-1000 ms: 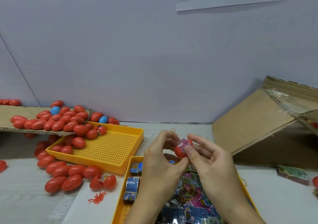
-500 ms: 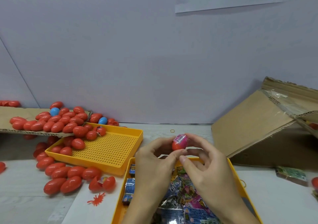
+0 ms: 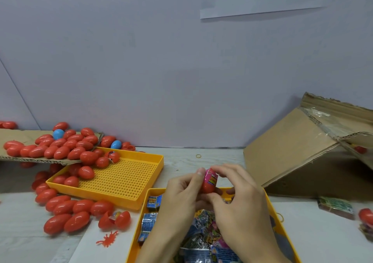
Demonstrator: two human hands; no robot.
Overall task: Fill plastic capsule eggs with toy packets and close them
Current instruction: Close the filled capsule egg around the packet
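Hands (image 3: 182, 192) (image 3: 242, 200) pinch packet (image 3: 212, 177) into egg half (image 3: 207, 188).

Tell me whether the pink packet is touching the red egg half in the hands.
Touching. The head view shows the pink packet sitting in the mouth of the red egg half, its lower end inside the rim, no gap.

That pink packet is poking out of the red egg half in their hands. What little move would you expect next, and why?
Probably pushing the pink packet further down into the red egg half. The left hand grips the half from the side while the right hand fingers sit on the packet, which sticks out above the rim. No second half is visibly in either hand, so closing seems a later step.
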